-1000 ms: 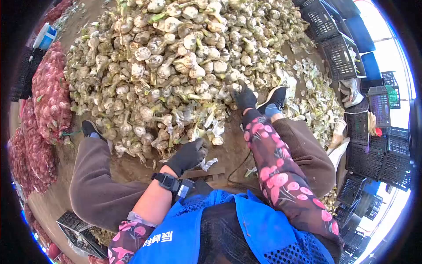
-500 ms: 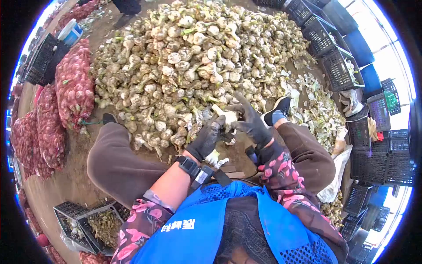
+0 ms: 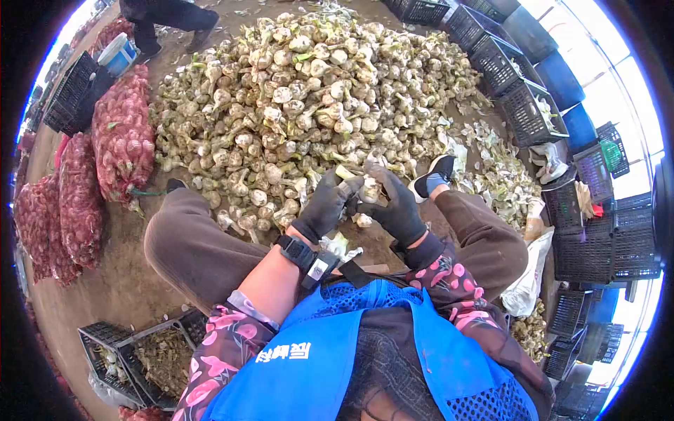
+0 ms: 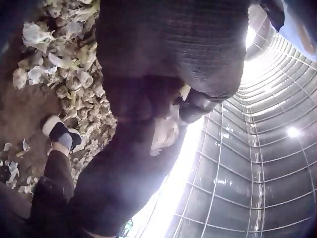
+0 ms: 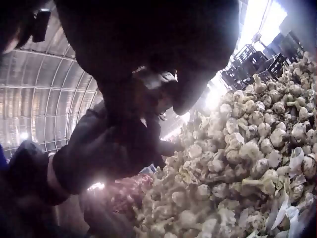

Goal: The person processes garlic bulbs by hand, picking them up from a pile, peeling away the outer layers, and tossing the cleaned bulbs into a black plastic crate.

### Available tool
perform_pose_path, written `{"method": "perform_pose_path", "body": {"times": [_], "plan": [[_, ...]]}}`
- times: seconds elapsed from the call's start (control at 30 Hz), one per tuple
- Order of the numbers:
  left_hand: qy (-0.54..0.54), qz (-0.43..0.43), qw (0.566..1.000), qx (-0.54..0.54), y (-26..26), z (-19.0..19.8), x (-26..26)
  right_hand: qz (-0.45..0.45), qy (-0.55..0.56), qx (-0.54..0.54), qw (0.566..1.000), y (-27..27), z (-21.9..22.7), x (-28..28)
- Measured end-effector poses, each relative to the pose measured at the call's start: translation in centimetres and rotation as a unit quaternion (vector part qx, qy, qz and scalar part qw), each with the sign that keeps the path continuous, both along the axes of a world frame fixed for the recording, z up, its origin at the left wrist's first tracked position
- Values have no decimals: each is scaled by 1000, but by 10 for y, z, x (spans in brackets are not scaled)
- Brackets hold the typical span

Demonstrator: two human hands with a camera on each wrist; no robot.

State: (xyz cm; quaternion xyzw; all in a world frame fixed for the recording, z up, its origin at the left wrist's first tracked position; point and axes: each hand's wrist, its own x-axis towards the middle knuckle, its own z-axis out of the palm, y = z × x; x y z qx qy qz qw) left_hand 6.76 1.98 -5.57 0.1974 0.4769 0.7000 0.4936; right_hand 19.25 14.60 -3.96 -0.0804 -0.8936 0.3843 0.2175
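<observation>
Past left hand's (image 3: 326, 205) garlic (image 3: 370, 189), wrist-view-only roofing (image 4: 285, 163)

We find the head view above the blue mesh-panelled vest (image 3: 295, 365), facing down and forward over the off-white garlic heap (image 3: 281, 105). The wrist views lie very close to the dark-gloved left hand (image 3: 326, 205) and dark-gloved right hand (image 3: 397, 209), the left view turned sideways, the right tilted. All three share the heap; both wrist views, the grey ribbed roof (image 4: 233, 173).
</observation>
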Motion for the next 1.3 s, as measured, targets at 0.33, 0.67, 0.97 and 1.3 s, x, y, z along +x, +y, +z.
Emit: {"method": "perform_pose_path", "body": {"times": [0.33, 0.67, 0.97, 1.3], "plan": [[-61, -18, 996, 59, -1, 0, -1, -8, -3, 129, 992, 2, 10, 1], [75, -25, 995, 66, 0, 12, 18, -19, 38, -500, 865, 14, -57, -4], [-119, 41, 991, 47, -1, -15, 9, -72, -45, -169, 982, 19, -55, 10], [247, -163, 953, -65, -3, -46, -3, -42, 73, -593, 801, 23, -26, 14]]}}
